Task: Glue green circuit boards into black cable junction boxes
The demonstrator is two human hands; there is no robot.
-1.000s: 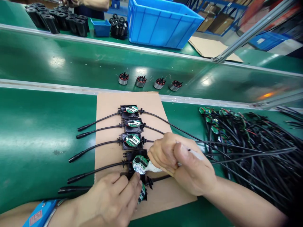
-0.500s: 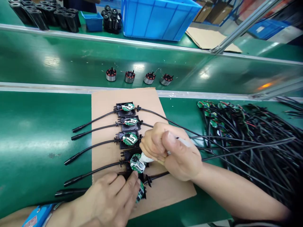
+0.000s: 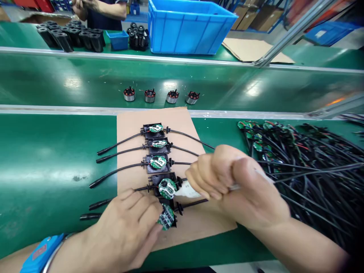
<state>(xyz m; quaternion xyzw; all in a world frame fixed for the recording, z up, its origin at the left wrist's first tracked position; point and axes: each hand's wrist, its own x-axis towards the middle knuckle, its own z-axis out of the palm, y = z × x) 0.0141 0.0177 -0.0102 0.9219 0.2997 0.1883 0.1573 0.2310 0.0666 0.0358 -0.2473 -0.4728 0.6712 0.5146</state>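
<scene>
Several black housings with round green circuit boards and black cables lie in a row on a cardboard sheet (image 3: pixel 133 125). My right hand (image 3: pixel 239 185) is closed round a white tube (image 3: pixel 186 190), its nozzle touching the fourth circuit board (image 3: pixel 167 187). My left hand (image 3: pixel 129 223) rests on the cardboard with fingertips pressed on the nearest housing, next to the fifth circuit board (image 3: pixel 166 219). A blue wrist strap (image 3: pixel 40 254) is on my left wrist.
A pile of black cables with green boards (image 3: pixel 298 163) lies to the right. Several small motor stators (image 3: pixel 149 95) stand on the green conveyor belt behind. Farther back are a blue bin (image 3: pixel 187 26), black parts (image 3: pixel 71 36) and another person (image 3: pixel 99 9).
The tube's nozzle has stayed at the fourth board. My left fingers shifted, and the fifth board now shows more fully. The stators on the belt moved left.
</scene>
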